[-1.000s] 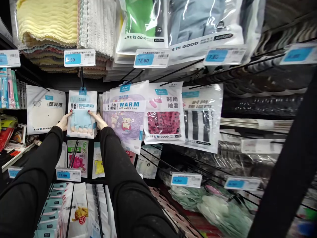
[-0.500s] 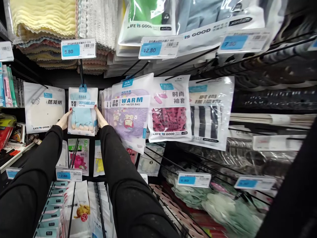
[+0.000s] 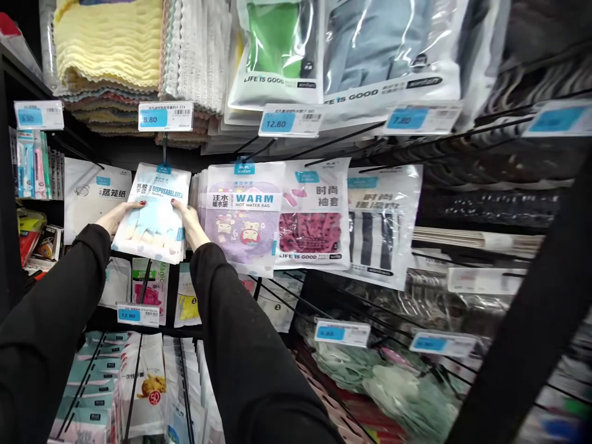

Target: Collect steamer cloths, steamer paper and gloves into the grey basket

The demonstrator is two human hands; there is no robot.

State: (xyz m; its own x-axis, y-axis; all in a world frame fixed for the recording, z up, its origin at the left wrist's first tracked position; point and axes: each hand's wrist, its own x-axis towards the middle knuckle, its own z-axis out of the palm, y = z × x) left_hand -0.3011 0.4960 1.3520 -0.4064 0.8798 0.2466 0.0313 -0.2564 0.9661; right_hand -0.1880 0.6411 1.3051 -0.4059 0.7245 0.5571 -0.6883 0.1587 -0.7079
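Observation:
A white and light-blue packet of disposable latex gloves hangs from a hook, its lower end tilted out toward me. My left hand grips its left edge, the thumb on the front and the other fingers hidden behind. On the opposite edge my right hand is closed the same way, thumb on the front face. Close beside my right hand hangs a purple hot water bag packet. Left of my left hand is a white packet of steamer paper.
Price tags line the rail above. Overhead are stacked yellow cloths and a green packet. Sleeve packets hang to the right, mesh bath puffs lower right. Hooks with more packets jut out below my arms.
The glove packet's bottom has swung out toward me, from hanging nearly flat to tilted. Both hands have moved with it, thumbs now further onto its front. The view has shifted slightly.

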